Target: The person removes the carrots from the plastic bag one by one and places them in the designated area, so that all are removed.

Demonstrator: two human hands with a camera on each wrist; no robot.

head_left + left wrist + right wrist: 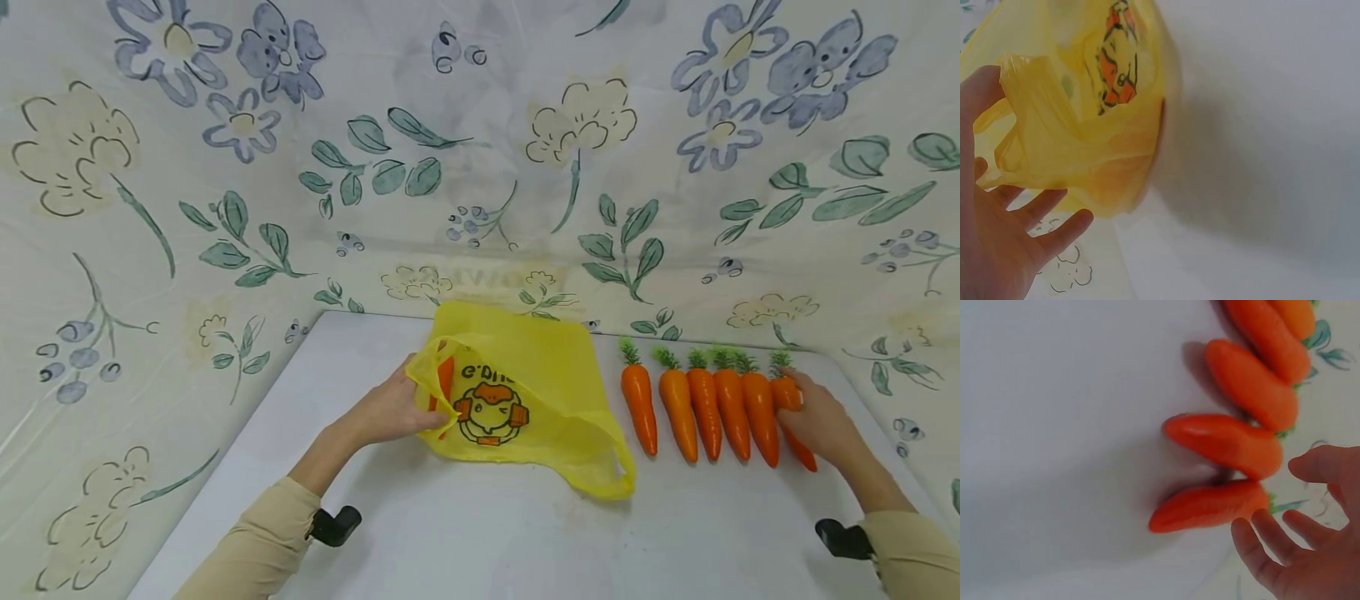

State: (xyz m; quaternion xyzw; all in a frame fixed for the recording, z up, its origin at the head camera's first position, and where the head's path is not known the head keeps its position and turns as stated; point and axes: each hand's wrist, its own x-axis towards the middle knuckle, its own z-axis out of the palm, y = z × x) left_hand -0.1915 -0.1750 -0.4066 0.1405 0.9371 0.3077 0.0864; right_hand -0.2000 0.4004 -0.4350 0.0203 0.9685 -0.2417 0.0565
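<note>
A yellow plastic bag [555, 350] with a cartoon print lies on the white table, its mouth toward the left. My left hand [393, 408] holds the bag's edge there, thumb hooked into the plastic in the left wrist view. Something long and orange [446, 377] shows inside the mouth. To the right, several toy carrots [703, 412] with green tops lie in a row. My right hand [817, 417] is at the rightmost carrot [1210, 506]. Its fingertips meet that carrot's thick end, while the thumb stands apart, near the neighbouring carrot.
A white table [480, 533] carries everything. Behind it hangs a floral cloth [480, 167], which also runs down both sides. One carrot [639, 408] lies slightly apart from the row, close to the bag's loose handle [611, 475]. Black straps with small devices [335, 526] sit at both wrists.
</note>
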